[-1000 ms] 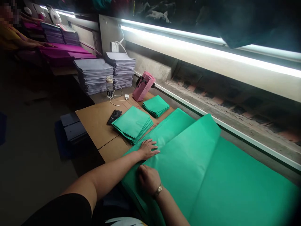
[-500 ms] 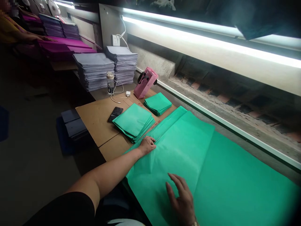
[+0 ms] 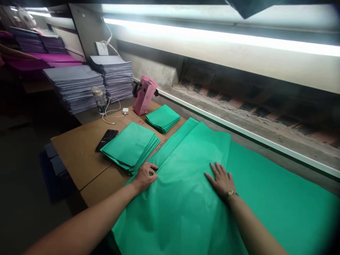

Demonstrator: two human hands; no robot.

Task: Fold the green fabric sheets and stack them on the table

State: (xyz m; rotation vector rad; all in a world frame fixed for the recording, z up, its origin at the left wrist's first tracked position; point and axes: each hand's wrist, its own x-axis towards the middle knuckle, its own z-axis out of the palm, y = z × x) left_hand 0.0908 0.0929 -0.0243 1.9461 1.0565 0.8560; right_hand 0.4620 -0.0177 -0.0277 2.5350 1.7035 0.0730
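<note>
A large green sheet of thin, fabric-like material (image 3: 183,191) lies in front of me, with a folded strip along its left side. My left hand (image 3: 145,176) pinches that sheet at the fold near its left edge. My right hand (image 3: 221,180), a bracelet at its wrist, lies flat on the same sheet with fingers spread. Wrinkles run through the material between the two hands. Beneath and to the right extends another green layer (image 3: 276,191). Left of the sheet, close to my left hand, sits a stack of folded green pieces (image 3: 130,143); a smaller green stack (image 3: 163,117) is behind it.
Brown cardboard (image 3: 77,148) covers the table. On it are a phone (image 3: 106,139), a white charger (image 3: 125,111) and a pink box (image 3: 145,95). A bottle (image 3: 98,100) stands by tall grey stacks (image 3: 77,83). A ledge with a white rail (image 3: 212,120) borders the back.
My right hand has gone from hovering over the near part of the sheet to resting flat farther up it. The sheet has become more wrinkled. My left hand stays at the fold; the view has shifted.
</note>
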